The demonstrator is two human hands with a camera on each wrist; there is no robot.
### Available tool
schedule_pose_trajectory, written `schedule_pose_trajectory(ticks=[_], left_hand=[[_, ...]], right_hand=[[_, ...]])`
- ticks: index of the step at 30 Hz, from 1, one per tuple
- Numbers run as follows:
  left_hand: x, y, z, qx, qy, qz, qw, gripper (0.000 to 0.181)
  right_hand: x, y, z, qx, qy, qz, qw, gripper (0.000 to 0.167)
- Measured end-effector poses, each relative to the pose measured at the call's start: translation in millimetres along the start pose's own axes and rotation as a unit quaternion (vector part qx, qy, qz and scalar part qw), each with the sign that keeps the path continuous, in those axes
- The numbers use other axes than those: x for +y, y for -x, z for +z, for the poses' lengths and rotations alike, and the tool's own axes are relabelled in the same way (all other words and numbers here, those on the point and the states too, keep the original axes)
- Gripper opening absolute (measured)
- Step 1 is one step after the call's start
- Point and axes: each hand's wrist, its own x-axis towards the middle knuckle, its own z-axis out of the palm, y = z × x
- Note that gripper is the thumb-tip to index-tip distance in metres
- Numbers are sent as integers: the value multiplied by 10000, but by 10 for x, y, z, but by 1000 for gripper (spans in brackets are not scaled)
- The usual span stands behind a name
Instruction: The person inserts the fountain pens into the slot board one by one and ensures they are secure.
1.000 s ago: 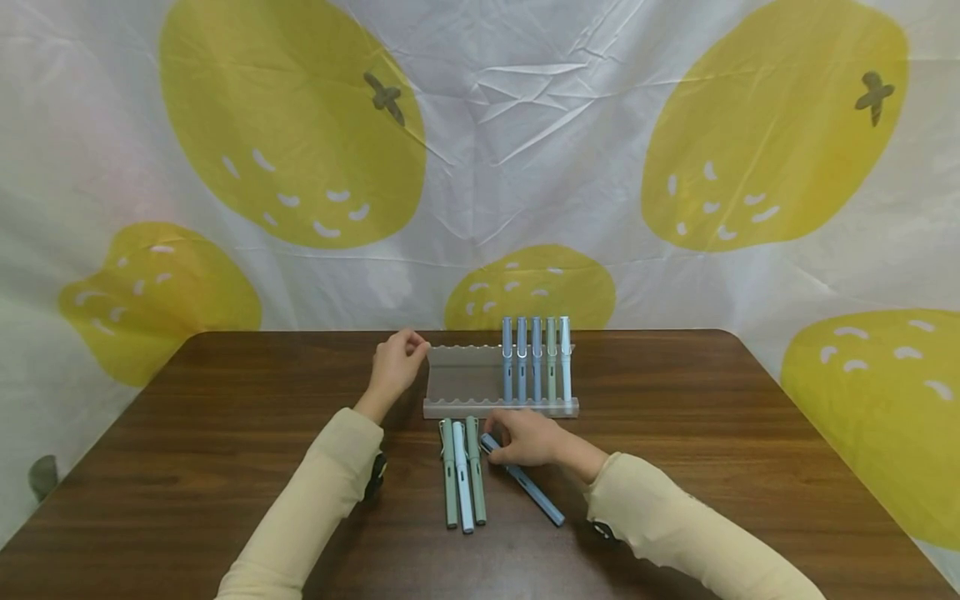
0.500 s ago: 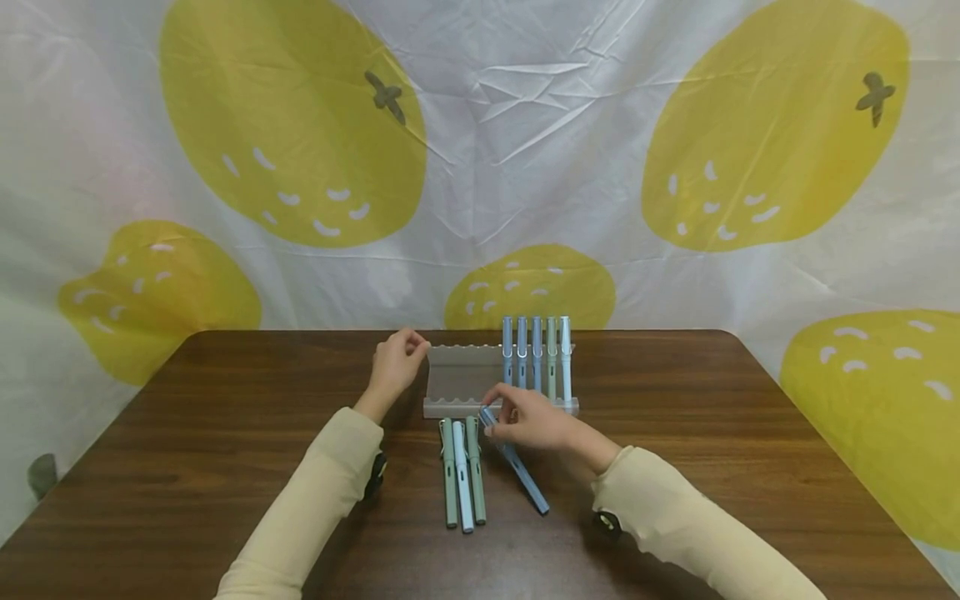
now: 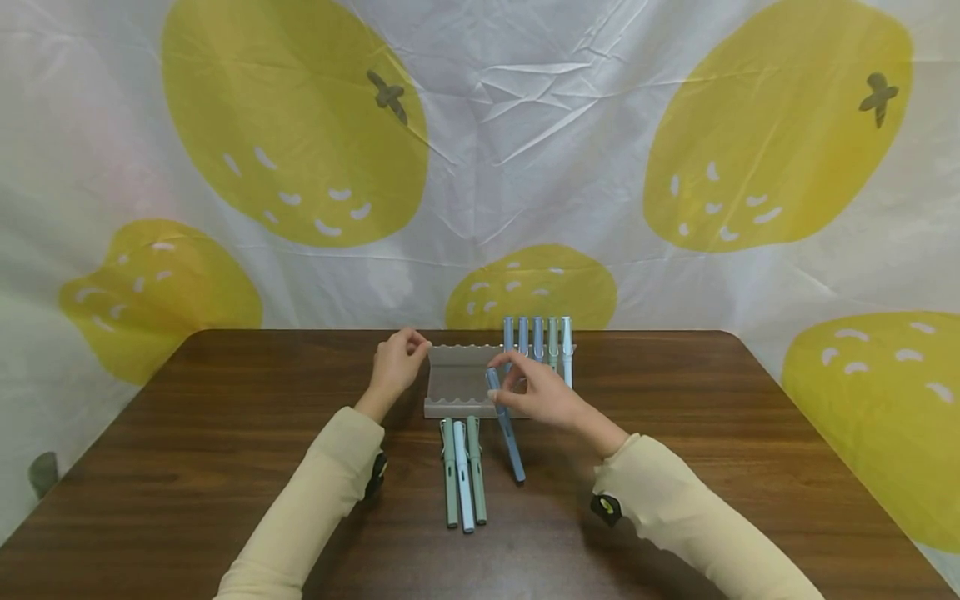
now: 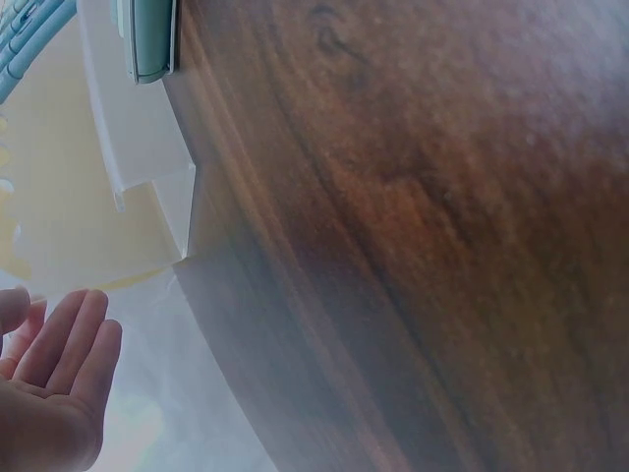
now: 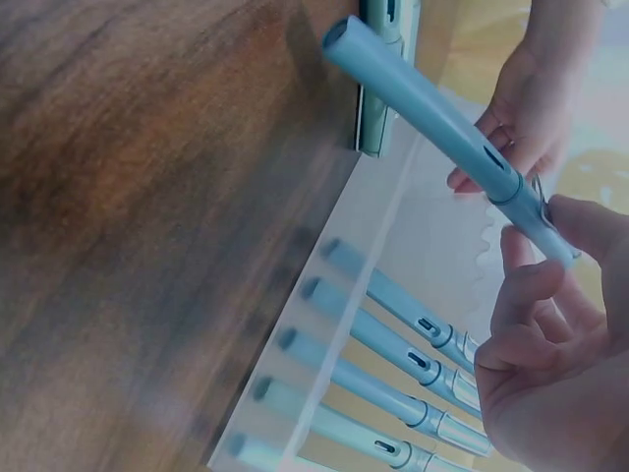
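Observation:
A blue pen (image 3: 507, 433) hangs tilted from my right hand (image 3: 543, 396), pinched at its capped end by thumb and fingers, in front of the clear rack (image 3: 457, 383). The right wrist view shows that pen (image 5: 423, 113) held near its clip by the right hand (image 5: 560, 344). My left hand (image 3: 397, 364) has its fingertips at the rack's upper left edge; whether they grip it is unclear. In the left wrist view the left hand's (image 4: 59, 383) fingers are slightly bent. Several pens (image 3: 537, 333) stand in the rack's right part, partly hidden by the right hand.
Two green pens (image 3: 450, 483) (image 3: 477, 483) with a light blue pen (image 3: 464, 492) between them lie on the brown table (image 3: 300, 375), just in front of the rack. A white cloth (image 3: 465, 167) with yellow fruit shapes hangs behind the table.
My right hand has lifted the blue pen from the table, moving it up toward the rack and turning it more upright. The left hand has stayed at the rack's left edge.

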Motion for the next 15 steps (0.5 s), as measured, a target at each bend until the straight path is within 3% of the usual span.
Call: schedule_pose_trajectory(ticks=[10, 15], left_hand=[[-3, -11, 5, -36, 25, -69, 10000, 17], [-5, -15, 8, -42, 31, -122, 9999, 17]], right_hand=[[22, -82, -11, 648, -56, -237, 9976, 36], [17, -118, -33, 834, -113, -50, 9964, 37]])
